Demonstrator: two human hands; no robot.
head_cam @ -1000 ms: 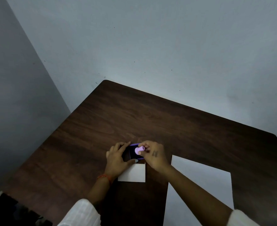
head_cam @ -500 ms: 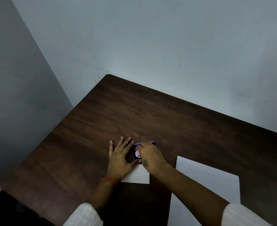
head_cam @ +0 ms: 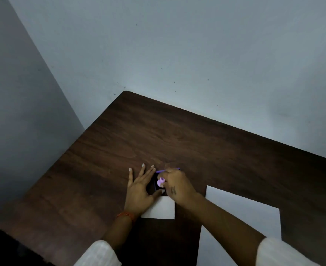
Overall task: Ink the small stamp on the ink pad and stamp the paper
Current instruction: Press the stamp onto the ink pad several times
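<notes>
A dark wooden surface (head_cam: 177,135) fills the lower half of the frame, set into a corner of pale grey walls. Low and centre, two bare hands meet over a small ink pad (head_cam: 155,184), a dark square with a purple edge. The left hand (head_cam: 139,191) lies flat, fingers spread apart, its thumb along the pad's near edge, holding nothing. The right hand (head_cam: 174,186) is closed on the small stamp (head_cam: 160,182), a pale purple knob pinched at the fingertips and pressed down on the pad; the stamp face is hidden. Just below the pad, touching it, lies a small white card (head_cam: 161,210). A larger sheet of paper (head_cam: 240,214) sits at lower right, partly under the right forearm. The stamp looks light, rigid and smooth, so it is best held by its knob, upright, with a firm pinch so it does not tip. The pad looks light enough to slide, which is probably why the left hand braces it. The paper is thin and could shift under pressure.
</notes>
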